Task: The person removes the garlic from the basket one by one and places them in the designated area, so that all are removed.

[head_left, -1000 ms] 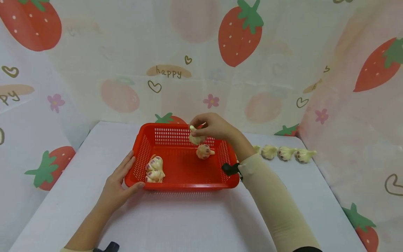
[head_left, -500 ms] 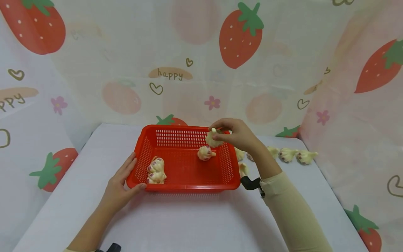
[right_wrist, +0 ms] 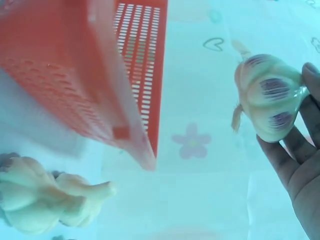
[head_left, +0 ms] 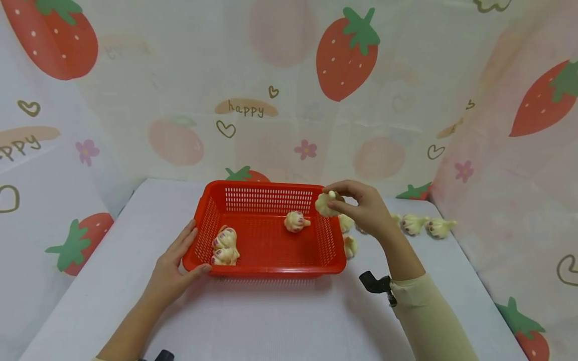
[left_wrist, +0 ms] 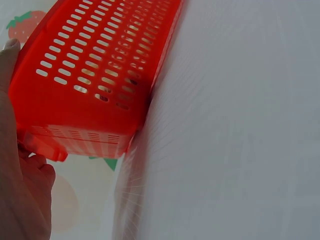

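Observation:
A red plastic basket with slotted walls stands on the table. My left hand grips its near left corner, thumb on the front rim and fingers along the left side. In the left wrist view, the slotted wall hides part of the contents. My right hand pinches a garlic bulb just above the basket's back right corner. The right wrist view shows purple streaks on that held bulb. Inside the basket, one bulb lies toward the right, and garlic bulbs touch each other at the left.
Several more garlic bulbs, among them one at the end of a row, lie on the white table to the basket's right. Some are partly hidden by the right hand and basket. A strawberry-print cloth hangs behind and at both sides.
My right hand has carried the garlic bulb rightward, from over the basket's interior to its right rim. Bulbs beside the basket have come into sight. The left hand keeps its hold.

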The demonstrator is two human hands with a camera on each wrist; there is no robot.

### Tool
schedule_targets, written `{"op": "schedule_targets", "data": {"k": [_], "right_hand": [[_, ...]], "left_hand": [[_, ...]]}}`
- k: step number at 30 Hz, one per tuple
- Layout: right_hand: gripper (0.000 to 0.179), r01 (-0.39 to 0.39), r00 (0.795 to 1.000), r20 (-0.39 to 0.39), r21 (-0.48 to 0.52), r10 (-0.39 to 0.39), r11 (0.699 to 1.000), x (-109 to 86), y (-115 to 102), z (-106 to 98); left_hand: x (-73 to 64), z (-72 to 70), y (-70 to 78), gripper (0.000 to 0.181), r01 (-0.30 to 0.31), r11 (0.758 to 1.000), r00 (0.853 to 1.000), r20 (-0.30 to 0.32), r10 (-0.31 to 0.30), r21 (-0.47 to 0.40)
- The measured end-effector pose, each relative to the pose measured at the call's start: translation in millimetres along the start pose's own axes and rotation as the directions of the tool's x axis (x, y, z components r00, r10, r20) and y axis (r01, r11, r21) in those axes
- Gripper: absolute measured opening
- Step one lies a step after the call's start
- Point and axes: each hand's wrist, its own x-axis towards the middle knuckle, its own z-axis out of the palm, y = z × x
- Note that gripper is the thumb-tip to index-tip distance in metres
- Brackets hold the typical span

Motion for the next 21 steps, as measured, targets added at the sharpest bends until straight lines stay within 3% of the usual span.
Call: {"op": "schedule_targets", "data": {"k": [9,21], "right_hand": [[0.032,0.000,0.995,-0.104,0.029,0.003,1.000,-33.9,3,-6],[0.035,0.068,0.974,-0.227,0.172,-0.028,0.983,-70.0,42,-16]], "left_hand": [[-0.8,-0.5,1.1,0.095,0.004,1.000,1.000,0.010,-0.004,-0.002],[-0.1,-1.4,1.4,0.095,-0.012,1.000,1.000,-0.001,0.012,-0.007]]}}
